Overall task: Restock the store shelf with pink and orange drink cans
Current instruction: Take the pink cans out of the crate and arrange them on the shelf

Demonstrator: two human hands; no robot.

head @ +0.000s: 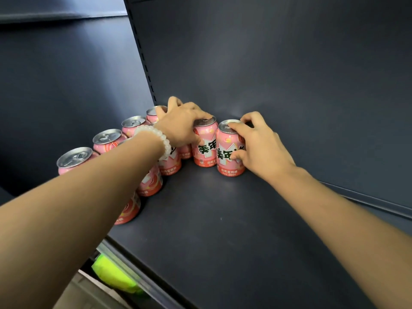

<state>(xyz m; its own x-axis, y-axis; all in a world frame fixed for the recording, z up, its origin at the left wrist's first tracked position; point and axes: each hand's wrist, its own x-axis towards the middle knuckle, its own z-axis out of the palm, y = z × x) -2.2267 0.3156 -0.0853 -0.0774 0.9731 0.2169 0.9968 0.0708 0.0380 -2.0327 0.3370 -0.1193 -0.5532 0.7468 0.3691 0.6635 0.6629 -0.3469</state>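
1. Gripping one pink and orange can (205, 144) from above with the left hand (182, 126), fingers curled over its silver top, white bead bracelet (156, 139) on the wrist.
2. Grasping a second can (228, 150) with the right hand (260, 144), thumb against the printed side, fingers bent over the rim and far side.
3. Standing upright and touching side by side, both held cans, on the dark shelf (223, 219) near the back panel (267, 63).
4. Lined up in two rows along the shelf's left side, more cans of the same kind (109, 139), partly hidden behind the left forearm, all upright with pull tabs up.
5. Showing below the shelf's front edge, a bright green item (113, 273), too blurred to identify.
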